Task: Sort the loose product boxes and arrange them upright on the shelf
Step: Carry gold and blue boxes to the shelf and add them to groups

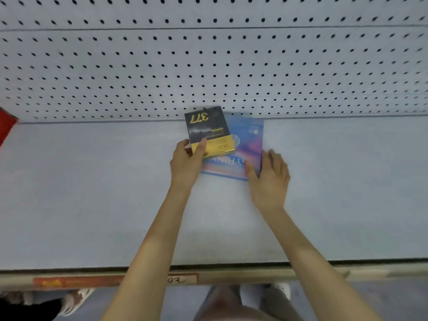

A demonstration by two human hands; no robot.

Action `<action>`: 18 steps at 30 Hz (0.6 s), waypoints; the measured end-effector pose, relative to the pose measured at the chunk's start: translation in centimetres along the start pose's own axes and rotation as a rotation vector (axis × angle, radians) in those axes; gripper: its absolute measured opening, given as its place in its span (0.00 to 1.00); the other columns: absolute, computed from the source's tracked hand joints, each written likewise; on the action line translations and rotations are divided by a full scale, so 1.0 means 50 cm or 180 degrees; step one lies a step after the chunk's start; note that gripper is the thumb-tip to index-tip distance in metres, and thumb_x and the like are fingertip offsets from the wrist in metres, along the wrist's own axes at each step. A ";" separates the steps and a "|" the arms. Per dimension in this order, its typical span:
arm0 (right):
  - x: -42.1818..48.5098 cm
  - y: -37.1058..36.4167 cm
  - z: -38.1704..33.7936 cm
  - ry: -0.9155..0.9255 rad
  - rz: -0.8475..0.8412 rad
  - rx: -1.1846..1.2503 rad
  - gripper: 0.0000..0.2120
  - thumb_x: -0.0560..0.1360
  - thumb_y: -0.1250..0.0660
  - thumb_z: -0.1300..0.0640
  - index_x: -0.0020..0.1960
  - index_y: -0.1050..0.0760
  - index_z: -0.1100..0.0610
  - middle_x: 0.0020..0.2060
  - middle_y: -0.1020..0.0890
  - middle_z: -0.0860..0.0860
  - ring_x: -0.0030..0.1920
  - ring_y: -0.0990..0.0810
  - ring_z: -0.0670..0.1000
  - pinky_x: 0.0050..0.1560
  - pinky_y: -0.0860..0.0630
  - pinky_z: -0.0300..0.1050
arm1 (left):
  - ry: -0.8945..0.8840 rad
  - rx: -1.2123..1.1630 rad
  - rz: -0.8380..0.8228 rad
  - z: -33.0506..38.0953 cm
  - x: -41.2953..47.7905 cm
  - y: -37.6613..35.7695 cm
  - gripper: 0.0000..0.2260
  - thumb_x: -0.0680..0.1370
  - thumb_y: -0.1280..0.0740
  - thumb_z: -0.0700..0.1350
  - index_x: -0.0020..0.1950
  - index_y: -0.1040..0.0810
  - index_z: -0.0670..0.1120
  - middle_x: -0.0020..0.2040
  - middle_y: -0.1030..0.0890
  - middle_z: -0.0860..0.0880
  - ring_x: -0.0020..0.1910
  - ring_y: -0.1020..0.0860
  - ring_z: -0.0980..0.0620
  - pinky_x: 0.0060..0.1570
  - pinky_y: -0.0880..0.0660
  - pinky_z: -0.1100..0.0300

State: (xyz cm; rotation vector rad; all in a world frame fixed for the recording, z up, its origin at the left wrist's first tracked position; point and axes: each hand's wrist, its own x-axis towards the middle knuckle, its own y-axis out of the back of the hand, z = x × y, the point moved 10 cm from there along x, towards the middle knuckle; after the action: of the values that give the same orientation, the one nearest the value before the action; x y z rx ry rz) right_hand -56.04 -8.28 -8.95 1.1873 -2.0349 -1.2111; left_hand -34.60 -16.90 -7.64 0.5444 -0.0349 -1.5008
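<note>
Black-and-yellow box (208, 130) upside-down, lengthwise toward pegboard (208, 66)

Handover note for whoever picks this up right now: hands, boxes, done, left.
Left hand: grips the black-and-yellow box by its near end, thumb on its face.
Right hand: holds the near right corner of the blue-and-pink box, thumb on its face.
Boxes: both at the back of the shelf by the pegboard, with the black-and-yellow one overlapping the other's left part.
Done: both boxes are at the back.
Left: neither clearly stands on its own, so set them upright side by side and let go.
</note>
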 end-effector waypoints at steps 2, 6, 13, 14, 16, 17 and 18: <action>-0.006 0.007 0.007 -0.0055 0.0055 0.0064 0.28 0.80 0.41 0.45 0.75 0.38 0.59 0.75 0.37 0.57 0.76 0.44 0.57 0.75 0.53 0.50 | 0.0000 -0.0015 0.0071 0.000 0.013 -0.012 0.21 0.76 0.32 0.54 0.65 0.28 0.46 0.53 0.22 0.50 0.54 0.23 0.50 0.58 0.26 0.55; -0.050 0.058 0.066 -0.0045 0.0148 0.0035 0.32 0.74 0.48 0.37 0.70 0.30 0.55 0.71 0.31 0.57 0.74 0.40 0.59 0.72 0.45 0.55 | -0.0055 -0.0333 -0.0073 -0.009 0.015 -0.005 0.17 0.75 0.29 0.47 0.63 0.25 0.50 0.53 0.20 0.49 0.51 0.22 0.51 0.58 0.25 0.51; -0.027 0.246 0.286 -0.0902 0.0874 -0.0194 0.39 0.69 0.45 0.32 0.65 0.27 0.61 0.62 0.25 0.64 0.65 0.30 0.66 0.64 0.34 0.60 | -0.0288 -0.0377 -0.1202 0.005 -0.032 0.041 0.17 0.74 0.28 0.44 0.61 0.22 0.53 0.48 0.20 0.48 0.46 0.21 0.50 0.46 0.24 0.56; -0.031 0.252 0.276 -0.0946 0.0922 -0.0092 0.39 0.70 0.44 0.33 0.66 0.29 0.63 0.63 0.26 0.65 0.66 0.31 0.66 0.64 0.35 0.60 | -0.0264 -0.0357 -0.1219 0.007 -0.032 0.037 0.18 0.73 0.27 0.44 0.62 0.23 0.53 0.47 0.20 0.47 0.45 0.21 0.50 0.46 0.24 0.56; -0.056 0.246 0.258 -0.0983 0.0933 0.0039 0.38 0.73 0.37 0.36 0.69 0.33 0.64 0.65 0.28 0.65 0.67 0.33 0.66 0.64 0.35 0.61 | -0.0087 -0.0477 -0.1109 0.003 -0.033 0.025 0.18 0.74 0.28 0.45 0.62 0.24 0.52 0.47 0.20 0.45 0.44 0.21 0.50 0.47 0.23 0.56; -0.077 0.240 0.261 -0.1076 0.0925 0.0078 0.38 0.73 0.34 0.38 0.71 0.35 0.64 0.67 0.30 0.65 0.68 0.35 0.66 0.65 0.36 0.61 | 0.0035 -0.0602 -0.1063 -0.004 -0.035 0.016 0.17 0.74 0.28 0.45 0.62 0.25 0.51 0.48 0.20 0.46 0.44 0.20 0.51 0.46 0.22 0.58; -0.106 0.229 0.275 -0.1269 0.0877 0.0146 0.39 0.73 0.32 0.39 0.73 0.38 0.64 0.69 0.32 0.64 0.69 0.36 0.65 0.67 0.37 0.61 | 0.0134 -0.0655 -0.1056 -0.011 -0.039 0.007 0.17 0.74 0.28 0.44 0.62 0.25 0.48 0.50 0.20 0.47 0.45 0.20 0.53 0.44 0.22 0.62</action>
State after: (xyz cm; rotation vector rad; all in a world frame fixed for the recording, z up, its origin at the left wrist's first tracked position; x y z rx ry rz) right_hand -68.62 5.07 -5.52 0.6881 -2.4281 -1.3460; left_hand -34.25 -14.85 -7.41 0.4287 0.2510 -1.7901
